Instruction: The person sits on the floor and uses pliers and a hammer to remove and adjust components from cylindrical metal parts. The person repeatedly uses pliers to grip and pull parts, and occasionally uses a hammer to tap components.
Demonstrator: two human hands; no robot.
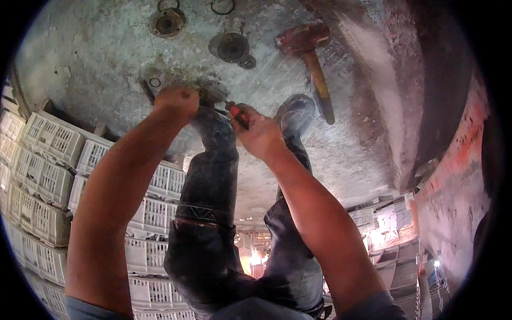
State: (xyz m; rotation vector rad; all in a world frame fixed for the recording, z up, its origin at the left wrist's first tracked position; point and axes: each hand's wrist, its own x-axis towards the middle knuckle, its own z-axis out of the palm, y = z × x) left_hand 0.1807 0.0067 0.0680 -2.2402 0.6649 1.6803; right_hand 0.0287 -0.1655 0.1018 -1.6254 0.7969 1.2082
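Observation:
My left hand is closed in a fist just above my left boot. A short dark bar pokes out on its left side; what lies inside the fist is hidden. Right of that fist is a dark, greasy metal part, partly covered by the hand. My right hand grips a screwdriver with a red and black handle, its thin end pointing up and left toward the dark part. A small black ring lies on the floor near my left hand.
On the concrete floor ahead lie a round flange, a second flange with a small washer, and a thin ring. A sledgehammer lies to the right, beside a raised concrete ledge. White plastic crates stand stacked at left.

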